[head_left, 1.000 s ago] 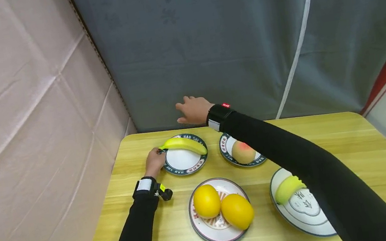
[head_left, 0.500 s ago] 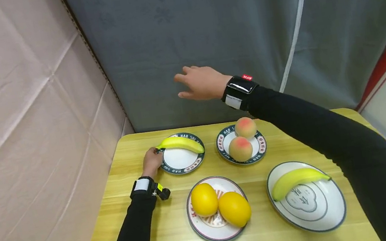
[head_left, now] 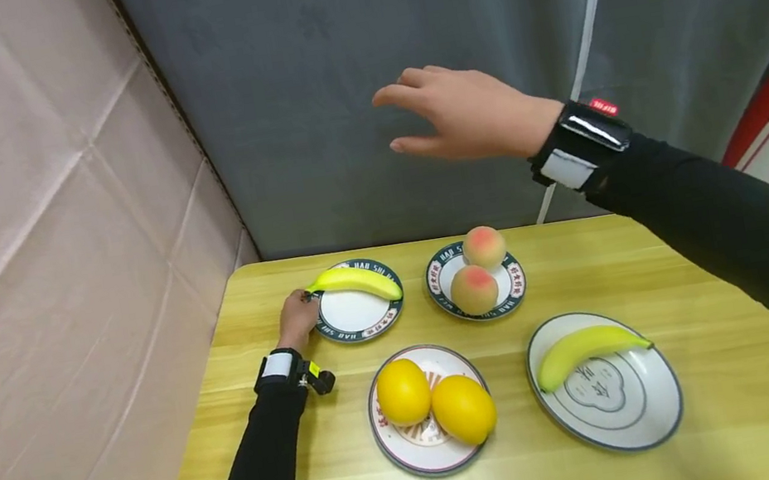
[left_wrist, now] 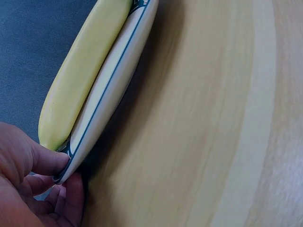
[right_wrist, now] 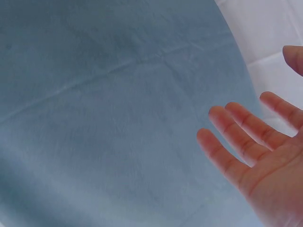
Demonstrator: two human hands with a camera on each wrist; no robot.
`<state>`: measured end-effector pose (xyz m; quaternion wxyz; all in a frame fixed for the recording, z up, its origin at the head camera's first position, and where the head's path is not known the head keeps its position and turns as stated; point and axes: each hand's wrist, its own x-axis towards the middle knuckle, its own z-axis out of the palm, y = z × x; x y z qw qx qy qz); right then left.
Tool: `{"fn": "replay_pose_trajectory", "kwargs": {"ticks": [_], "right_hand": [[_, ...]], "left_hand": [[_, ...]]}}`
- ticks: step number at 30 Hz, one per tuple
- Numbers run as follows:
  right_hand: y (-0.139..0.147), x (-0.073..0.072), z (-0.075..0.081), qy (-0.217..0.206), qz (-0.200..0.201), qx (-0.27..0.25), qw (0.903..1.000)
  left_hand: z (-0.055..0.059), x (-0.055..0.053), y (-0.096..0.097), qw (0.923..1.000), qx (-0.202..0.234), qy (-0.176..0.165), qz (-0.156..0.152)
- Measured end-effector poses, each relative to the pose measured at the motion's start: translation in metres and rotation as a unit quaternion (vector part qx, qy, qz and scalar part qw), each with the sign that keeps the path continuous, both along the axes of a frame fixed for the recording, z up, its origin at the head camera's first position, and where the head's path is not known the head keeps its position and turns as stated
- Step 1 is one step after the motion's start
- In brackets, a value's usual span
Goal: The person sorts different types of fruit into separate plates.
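Note:
At the back left of the table my left hand [head_left: 297,318] pinches the rim of a plate with a dark green border [head_left: 358,335]. In the left wrist view the thumb lies on top of that rim and curled fingers are beneath it. A banana [head_left: 356,280] lies across this plate, its stem end close to my thumb. My right hand [head_left: 473,110] is raised above the back of the table in front of the grey curtain. Its fingers are spread and relaxed, and the right wrist view shows a bare palm [right_wrist: 279,184].
Two peaches [head_left: 474,289] sit on a second green-bordered plate [head_left: 443,298]. Nearer stands a plate [head_left: 428,468] with two orange-yellow round fruits [head_left: 463,409]. At the right, a larger white plate [head_left: 634,435] bears another banana [head_left: 583,349]. A grey curtain [head_left: 305,118] hangs behind the table.
My right hand has risen and drawn back to the right, uncovering the peach plate and the right plate's banana. My left hand keeps its grip on the plate rim.

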<state>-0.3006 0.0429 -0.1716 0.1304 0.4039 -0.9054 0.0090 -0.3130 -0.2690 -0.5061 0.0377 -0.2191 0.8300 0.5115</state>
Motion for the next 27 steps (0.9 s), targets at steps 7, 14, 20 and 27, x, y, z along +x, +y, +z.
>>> {"fn": "replay_pose_trajectory", "kwargs": {"ticks": [7, 14, 20, 27], "right_hand": [[0.032, 0.023, 0.004, 0.046, 0.020, -0.033, 0.9982], [0.057, 0.044, -0.007, 0.063, 0.024, -0.044, 0.9968], [0.079, 0.062, -0.017, 0.090, 0.048, -0.068, 0.9924], [0.102, 0.081, -0.026, 0.112, 0.046, -0.094, 0.9882]], "left_hand": [[0.006, 0.003, -0.001, 0.9999, 0.010, -0.007, 0.004], [0.007, 0.004, -0.002, 0.9996, 0.013, -0.023, 0.009], [0.007, 0.008, 0.000, 0.9995, 0.012, -0.027, 0.008], [0.005, 0.009, -0.002, 0.9996, 0.015, -0.021, 0.007]]}}
